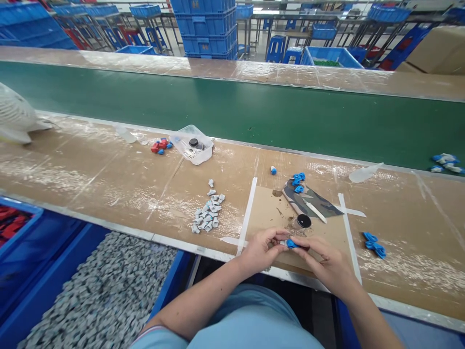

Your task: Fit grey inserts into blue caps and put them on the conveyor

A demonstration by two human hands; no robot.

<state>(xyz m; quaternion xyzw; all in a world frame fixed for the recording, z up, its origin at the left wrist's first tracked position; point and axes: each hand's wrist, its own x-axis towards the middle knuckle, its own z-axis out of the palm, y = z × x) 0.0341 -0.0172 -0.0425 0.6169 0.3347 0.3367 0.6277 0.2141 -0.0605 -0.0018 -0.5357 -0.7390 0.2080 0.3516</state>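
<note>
Close to the table's front edge, my left hand (260, 251) and my right hand (323, 259) meet with fingertips pinched. Between them is a small blue plastic part (291, 244), its right side in my right fingers. A pale grey bit shows at its left, in my left fingertips and mostly hidden. Just beyond my hands stands a small jar (303, 221) with a black top. Behind it, a camouflage cloth (332, 207) carries a white pen-like tool (316, 212) and several blue parts (298, 180). Several loose grey parts (208, 213) lie to the left.
A clear plastic box (192, 145) with swabs stands near red and blue parts (162, 145). More blue parts (374, 245) and a white squeeze bottle (365, 173) lie right. Beyond runs a green belt (232, 109). A blue bin (170, 276) of grey parts sits lower left.
</note>
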